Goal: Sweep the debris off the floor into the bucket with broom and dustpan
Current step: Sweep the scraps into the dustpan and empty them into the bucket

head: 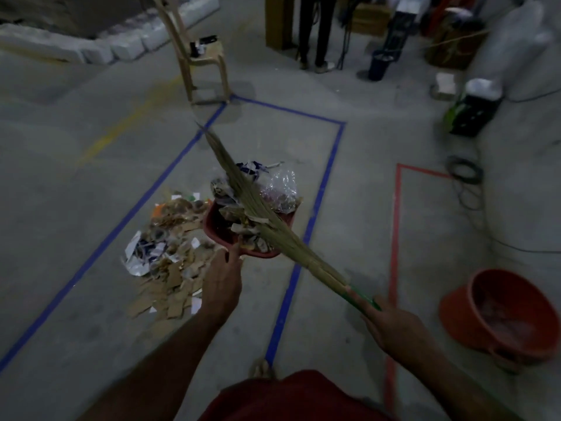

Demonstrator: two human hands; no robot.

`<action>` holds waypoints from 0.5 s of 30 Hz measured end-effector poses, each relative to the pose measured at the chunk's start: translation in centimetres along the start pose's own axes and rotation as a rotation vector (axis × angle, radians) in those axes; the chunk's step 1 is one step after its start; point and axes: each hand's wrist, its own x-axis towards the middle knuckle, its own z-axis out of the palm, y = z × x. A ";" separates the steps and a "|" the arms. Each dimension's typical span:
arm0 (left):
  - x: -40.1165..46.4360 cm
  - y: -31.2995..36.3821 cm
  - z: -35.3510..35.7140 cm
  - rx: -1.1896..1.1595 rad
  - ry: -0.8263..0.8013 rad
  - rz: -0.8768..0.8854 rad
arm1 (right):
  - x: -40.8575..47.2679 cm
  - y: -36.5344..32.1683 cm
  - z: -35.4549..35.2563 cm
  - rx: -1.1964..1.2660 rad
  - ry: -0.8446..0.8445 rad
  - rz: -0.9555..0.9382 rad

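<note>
Right hand (391,326) gripped a green-handled straw broom (261,214); left hand (223,284) held a loaded red plastic dustpan (212,229).

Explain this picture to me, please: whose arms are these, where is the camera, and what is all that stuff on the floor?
There is no machine here. The camera sits on a person's head, looking down at their own bare arms. The left hand holds a red dustpan loaded with scraps. The right hand grips a grass broom that lies across the dustpan. More torn cardboard and paper, the debris pile, remains on the concrete floor inside blue tape lines. An orange bucket waits at the right.
</note>
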 end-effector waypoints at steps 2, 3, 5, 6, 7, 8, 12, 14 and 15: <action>-0.5 2.6 1.4 0.067 0.002 0.123 | -3.3 1.6 0.1 0.007 -0.028 0.089; -0.9 4.1 2.0 0.080 0.007 0.165 | -5.0 2.5 0.3 -0.005 -0.013 0.116; -1.6 7.3 3.6 0.064 -0.031 0.202 | -8.3 4.3 0.9 0.046 -0.003 0.184; -2.1 9.0 4.6 0.062 -0.053 0.216 | -10.1 5.3 1.2 0.072 -0.006 0.225; -2.8 10.8 5.6 0.071 -0.071 0.228 | -11.9 6.4 1.5 0.066 -0.027 0.264; -3.4 12.5 6.7 0.088 -0.085 0.246 | -13.9 7.5 2.0 0.053 -0.033 0.293; -6.9 20.6 10.9 0.117 -0.157 0.312 | -21.3 12.2 2.2 0.062 -0.016 0.365; -9.0 24.7 13.1 0.095 -0.176 0.349 | -25.1 14.7 2.7 0.073 0.000 0.399; -10.0 26.9 14.1 0.089 -0.188 0.369 | -27.0 16.1 3.3 0.083 0.001 0.411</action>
